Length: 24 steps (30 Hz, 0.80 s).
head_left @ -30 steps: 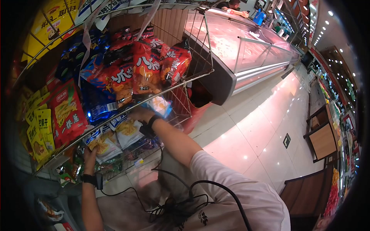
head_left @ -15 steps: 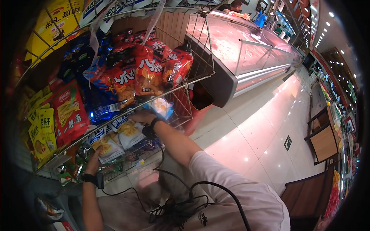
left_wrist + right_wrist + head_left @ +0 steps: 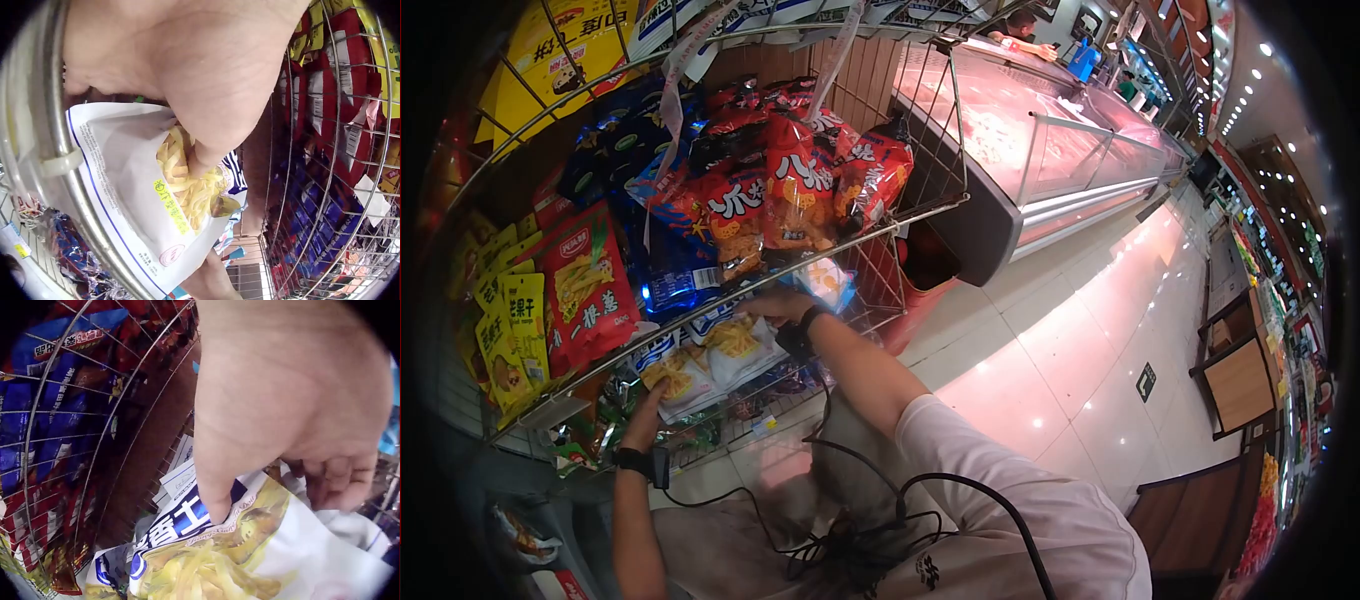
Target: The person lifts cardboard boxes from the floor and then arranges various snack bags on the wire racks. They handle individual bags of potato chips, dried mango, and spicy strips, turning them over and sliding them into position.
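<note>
Two white-and-blue potato snack bags [image 3: 683,372], printed with yellow fries, stand side by side in the lower wire rack below the shelf's front rail. My left hand [image 3: 643,418] grips the left bag at its side. In the left wrist view the thumb [image 3: 206,150] presses on the bag's printed front, and the other fingers are mostly hidden. My right hand [image 3: 780,303] holds the top of the right bag [image 3: 219,569]. Its thumb lies on the front near the blue lettering, with the other fingers curled at the bag's far side.
Above the rail, a wire basket [image 3: 870,228] holds red snack bags [image 3: 795,195], blue bags [image 3: 680,290], a large red bag [image 3: 588,285] and yellow pouches [image 3: 525,320]. A pink-lit glass display counter [image 3: 1040,170] stands beyond. Black cables [image 3: 850,545] hang across my front.
The left thumb has moved from the left bag's edge onto its front. My right hand keeps its place on the other bag. The head view has shifted slightly.
</note>
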{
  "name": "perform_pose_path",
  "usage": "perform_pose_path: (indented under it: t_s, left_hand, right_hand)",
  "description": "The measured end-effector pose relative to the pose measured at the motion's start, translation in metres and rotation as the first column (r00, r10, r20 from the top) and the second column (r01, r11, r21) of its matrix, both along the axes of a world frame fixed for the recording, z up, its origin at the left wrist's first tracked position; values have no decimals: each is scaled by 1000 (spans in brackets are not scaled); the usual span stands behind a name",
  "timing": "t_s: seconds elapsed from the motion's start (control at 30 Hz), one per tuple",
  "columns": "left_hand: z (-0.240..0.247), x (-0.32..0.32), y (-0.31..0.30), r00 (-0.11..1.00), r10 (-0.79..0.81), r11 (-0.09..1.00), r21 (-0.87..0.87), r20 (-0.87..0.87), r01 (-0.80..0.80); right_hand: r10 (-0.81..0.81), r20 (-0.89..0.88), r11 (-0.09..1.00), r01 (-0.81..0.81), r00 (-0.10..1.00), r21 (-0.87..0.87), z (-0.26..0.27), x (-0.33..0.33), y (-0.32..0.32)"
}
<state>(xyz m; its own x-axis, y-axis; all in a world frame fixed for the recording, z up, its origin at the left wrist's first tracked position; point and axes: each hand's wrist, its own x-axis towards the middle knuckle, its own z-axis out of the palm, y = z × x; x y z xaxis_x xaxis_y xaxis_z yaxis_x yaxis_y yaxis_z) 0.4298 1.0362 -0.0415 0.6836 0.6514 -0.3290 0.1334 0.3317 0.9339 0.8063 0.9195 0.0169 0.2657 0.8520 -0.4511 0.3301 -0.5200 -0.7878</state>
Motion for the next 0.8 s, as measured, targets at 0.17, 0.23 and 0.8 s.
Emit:
perform_pose_path:
  t_s: [0.17,0.23,0.8]
  left_hand:
    - [1,1,0,1000,-21,1000,-12,-3,21]
    - [-5,-1,4,1000,-4,1000,-4,-17,4]
    - [-15,-3,10,995,-23,991,132,-95,35]
  right_hand:
    - [-14,-48,1000,15,999,12,-5,3,4]
    - [-7,-90,1000,7,996,9,2,1,4]
    - [9,-54,1000,-8,999,4,0,1,0]
